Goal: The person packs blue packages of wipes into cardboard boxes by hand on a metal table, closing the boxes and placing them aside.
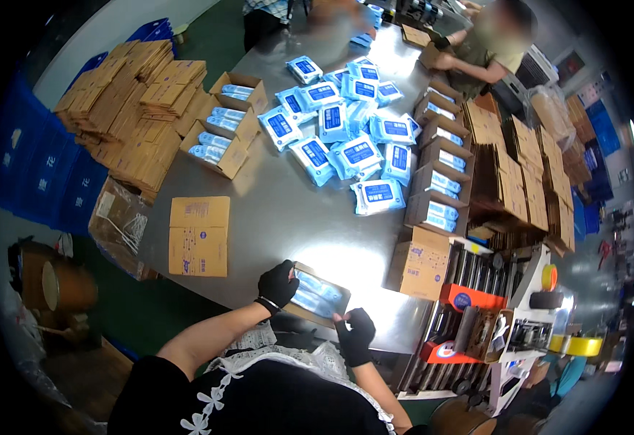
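Note:
An open cardboard box [340,296] with pale blue packs inside sits at the near edge of the steel table [281,210]. My left hand [278,284], in a black glove, grips the box's left side. My right hand [355,335], also gloved, holds its near right corner. A heap of blue and white wipe packs [346,138] lies farther out on the table, well beyond both hands.
A flat folded carton [199,235] lies left of my hands. Open boxes with packs [223,134] and stacks of flat cartons [132,109] stand at left. A closed box [420,264], filled boxes [436,177] and a tape machine [505,312] are at right. Another person [487,51] works at the far end.

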{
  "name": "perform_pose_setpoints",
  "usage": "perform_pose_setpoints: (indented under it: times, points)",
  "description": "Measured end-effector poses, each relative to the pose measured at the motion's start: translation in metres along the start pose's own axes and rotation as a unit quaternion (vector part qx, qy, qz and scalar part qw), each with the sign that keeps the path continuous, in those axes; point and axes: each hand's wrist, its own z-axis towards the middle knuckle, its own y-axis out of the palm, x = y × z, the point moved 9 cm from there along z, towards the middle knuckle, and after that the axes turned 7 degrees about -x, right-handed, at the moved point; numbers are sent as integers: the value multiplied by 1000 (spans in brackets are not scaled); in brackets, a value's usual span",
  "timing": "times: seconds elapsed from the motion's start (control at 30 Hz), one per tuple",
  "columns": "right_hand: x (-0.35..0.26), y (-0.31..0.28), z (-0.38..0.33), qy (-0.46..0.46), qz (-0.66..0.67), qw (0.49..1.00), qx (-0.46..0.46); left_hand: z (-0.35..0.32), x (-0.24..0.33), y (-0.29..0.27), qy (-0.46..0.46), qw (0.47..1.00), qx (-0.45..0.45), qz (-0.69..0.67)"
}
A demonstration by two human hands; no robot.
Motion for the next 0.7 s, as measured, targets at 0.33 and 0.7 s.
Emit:
perform_pose_setpoints:
  times: [0.33, 0.7]
  points:
    - [-34, 51, 76, -193, -149, 953, -178, 19, 26, 44, 177, 934, -272, -146]
    - [-12, 7, 7, -186, -263, 947, 19, -27, 38, 151, 148, 926, -276, -212]
